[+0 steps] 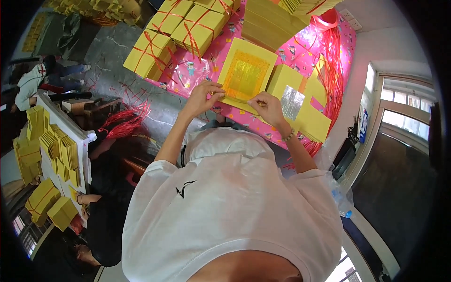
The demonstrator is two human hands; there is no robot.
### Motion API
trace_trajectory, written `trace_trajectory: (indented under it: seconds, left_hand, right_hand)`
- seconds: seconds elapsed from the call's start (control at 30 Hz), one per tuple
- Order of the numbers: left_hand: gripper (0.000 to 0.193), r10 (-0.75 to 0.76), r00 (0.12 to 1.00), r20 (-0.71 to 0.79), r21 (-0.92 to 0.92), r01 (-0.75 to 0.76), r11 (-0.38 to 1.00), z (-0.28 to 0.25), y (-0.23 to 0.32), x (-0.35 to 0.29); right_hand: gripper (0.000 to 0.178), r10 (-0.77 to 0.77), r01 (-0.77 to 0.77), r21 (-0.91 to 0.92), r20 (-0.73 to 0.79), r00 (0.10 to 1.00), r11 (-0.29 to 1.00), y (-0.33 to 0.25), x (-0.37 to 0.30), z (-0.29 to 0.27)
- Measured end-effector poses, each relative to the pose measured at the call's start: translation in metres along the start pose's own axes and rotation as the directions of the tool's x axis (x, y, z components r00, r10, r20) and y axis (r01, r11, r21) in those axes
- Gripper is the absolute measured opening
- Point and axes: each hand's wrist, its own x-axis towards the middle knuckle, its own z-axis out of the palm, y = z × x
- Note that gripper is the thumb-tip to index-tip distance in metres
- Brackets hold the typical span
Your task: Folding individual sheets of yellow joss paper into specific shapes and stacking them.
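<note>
I am looking down from afar onto a pink patterned surface [348, 50], where the gold-foil paper [245, 73] is lying near the near edge, between the two hands. The left hand [204, 98] is pinching the paper's near-left corner, its fingers narrow. The right hand [268, 107] is gripping the near border farther right, its fingers also narrow; I am not able to tell how many layers they are holding. The grips are sitting apart along one border, probably so that this side is staying straight. The foil is facing up, which is likely leaving its panel untouched. Toward the near right corner, silver-foil paper [292, 102] is resting among yellow sheets [312, 123], seemingly within easy reach. Red strands [332, 70] are trailing along the right edge, while red-tied yellow bundles [150, 54] are standing by the left edge, perhaps to be out of the hands' way.
</note>
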Motion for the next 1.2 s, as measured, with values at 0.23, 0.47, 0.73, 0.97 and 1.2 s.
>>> trace_trajectory:
  seconds: [0.23,0.47,0.73,0.97,1.2]
  left_hand:
    - [0.02,-0.14,0.989,-0.037,0.032,0.142,0.989,0.007,0.005,0.002]
    - [0.02,-0.17,0.982,-0.079,0.018,0.172,0.985,0.013,0.002,0.002]
    - [0.021,0.007,1.0,-0.023,0.27,-0.001,0.963,0.009,0.022,0.006]
    - [0.028,0.054,0.985,0.164,0.612,-0.145,0.777,0.025,0.064,0.026]
    - [0.023,0.101,0.978,0.18,0.582,-0.189,0.791,0.033,0.055,0.042]
  right_hand:
    - [0.019,0.087,-0.092,0.216,0.035,0.996,0.972,0.022,0.005,0.007]
    - [0.024,0.104,-0.113,0.121,0.078,0.992,0.986,0.029,0.011,0.008]
    - [0.019,-0.296,0.28,-0.155,-0.087,0.951,0.947,0.003,0.002,0.0]
    - [0.016,-0.435,0.405,-0.229,-0.1,0.895,0.885,-0.004,0.003,-0.013]
    - [0.043,-0.378,0.37,-0.099,-0.38,0.844,0.924,0.002,0.002,-0.027]
